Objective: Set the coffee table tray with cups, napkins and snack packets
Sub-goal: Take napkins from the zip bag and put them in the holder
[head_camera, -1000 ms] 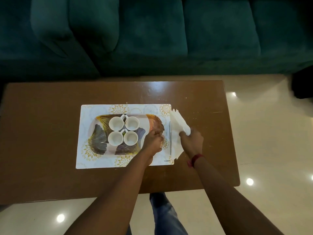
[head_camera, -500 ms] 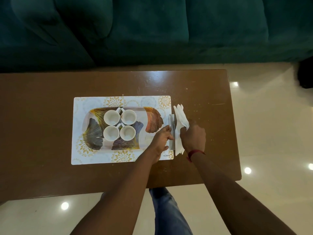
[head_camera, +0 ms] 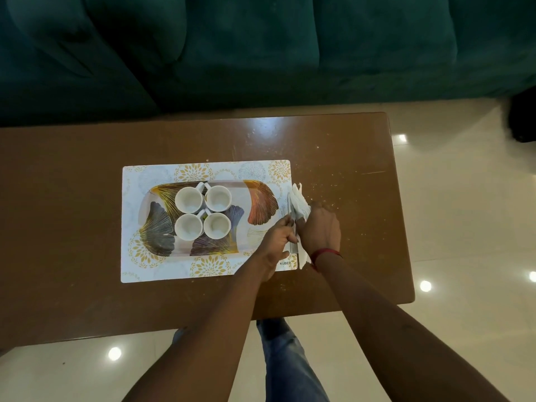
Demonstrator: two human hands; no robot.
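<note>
A: Since the four cups (head_camera: 202, 213) already sit bunched in a square at the left-middle of the tray (head_camera: 262, 208), why are both hands off at its right end?

B: That end of the tray is bare, so I'd judge it is meant for the napkins (head_camera: 300, 206). At this moment they are off the tray, at the right edge of the placemat (head_camera: 136, 268), standing up in what looks like a thin metal holder (head_camera: 291, 224).

A: How are the hands placed?

B: The right hand (head_camera: 319, 229) is curled around the white bunch from the outer side, fingers closed on the paper. The left hand (head_camera: 277, 240) presses against the inner side with fingers nearly closed; whether it grips the holder or only steadies it, I cannot tell.

A: So one hand braces while the other works the paper?

B: That is my reading. Loose paper flops, so it needs support from both sides.

A: Any snack packets?

B: None in view on the bench (head_camera: 58, 198).
</note>
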